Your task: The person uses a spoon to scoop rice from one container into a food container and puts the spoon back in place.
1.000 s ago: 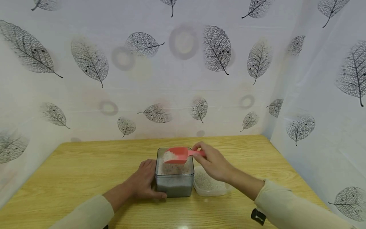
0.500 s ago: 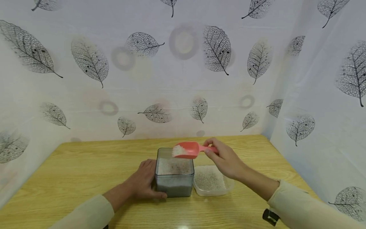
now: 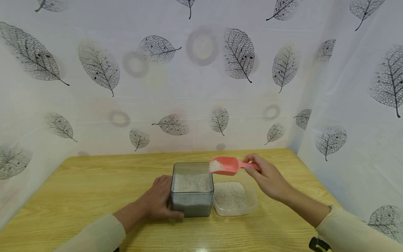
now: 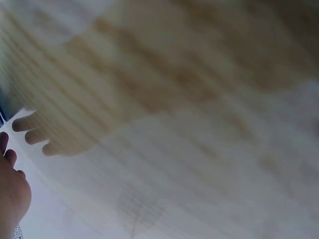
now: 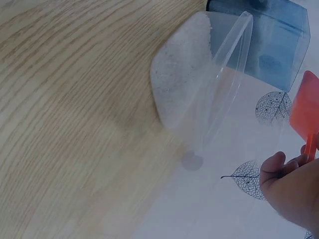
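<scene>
My right hand [image 3: 267,176] pinches the handle of a red scoop [image 3: 229,166] and holds it level above the table. White rice [image 3: 215,165] lies at the scoop's front lip, which overlaps the right rim of a square grey see-through container [image 3: 192,204]. That container holds rice [image 3: 192,182] with a flat, pale surface. My left hand [image 3: 158,199] rests against the container's left side, thumb stretched along the front and fingers straight. Below the scoop, a clear plastic tub [image 3: 252,203] of rice stands right beside the container. In the right wrist view the scoop [image 5: 305,107] shows at the right edge.
A wooden table [image 3: 110,182] lies under everything. Behind it and along both sides hangs a white curtain [image 3: 201,87] printed with dark leaves. A dark band [image 3: 319,244] is on the right wrist, by the sleeve.
My right hand has carried the scoop to the right, from over the grey container to above the clear tub. The rice stays in the scoop. My left hand has not moved.
</scene>
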Demonstrator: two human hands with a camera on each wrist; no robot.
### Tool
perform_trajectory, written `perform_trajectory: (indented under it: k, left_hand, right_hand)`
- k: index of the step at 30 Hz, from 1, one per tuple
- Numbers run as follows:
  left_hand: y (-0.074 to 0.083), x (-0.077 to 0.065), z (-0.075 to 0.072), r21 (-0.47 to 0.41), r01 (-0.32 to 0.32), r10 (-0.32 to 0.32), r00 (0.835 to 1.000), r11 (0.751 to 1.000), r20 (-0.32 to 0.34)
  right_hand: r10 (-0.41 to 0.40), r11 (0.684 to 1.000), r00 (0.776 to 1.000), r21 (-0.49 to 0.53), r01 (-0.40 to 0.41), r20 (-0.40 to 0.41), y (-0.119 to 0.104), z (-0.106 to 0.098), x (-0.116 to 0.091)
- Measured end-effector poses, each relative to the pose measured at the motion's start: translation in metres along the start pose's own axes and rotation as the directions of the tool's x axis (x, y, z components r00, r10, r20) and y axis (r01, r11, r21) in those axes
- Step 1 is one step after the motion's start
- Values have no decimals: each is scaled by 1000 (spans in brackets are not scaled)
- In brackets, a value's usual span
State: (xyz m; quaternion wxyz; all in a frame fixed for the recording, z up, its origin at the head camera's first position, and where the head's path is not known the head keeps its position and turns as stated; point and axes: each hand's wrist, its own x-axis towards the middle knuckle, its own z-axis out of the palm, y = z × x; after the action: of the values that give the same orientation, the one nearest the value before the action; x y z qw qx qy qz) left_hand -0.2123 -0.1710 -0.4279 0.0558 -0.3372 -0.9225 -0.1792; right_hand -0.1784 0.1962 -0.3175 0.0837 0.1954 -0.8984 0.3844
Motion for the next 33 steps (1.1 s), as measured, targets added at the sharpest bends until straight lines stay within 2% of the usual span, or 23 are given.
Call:
perform_trajectory:
  k: [7,17,28,33]
  left_hand:
    - [0,-1,0,5,4,-4,1000,1000,-4]
    - [0,-1,0,3,-5,5,1000,1000,-11]
    - [-1,0,0,25,1,-2,1000,1000,6]
    - [-1,0,1,21,4,-5,1000,1000,6]
  right_hand:
    - [31,999,1000,-39,-31,-3,15,-6,-9]
    - [-54,989,998,-138,60,45,34,-8,-19]
    - [-155,951,985,-257,169,75,46,-17,-29]
    - [-221,914,973,-333,232,71,48,-25,-32]
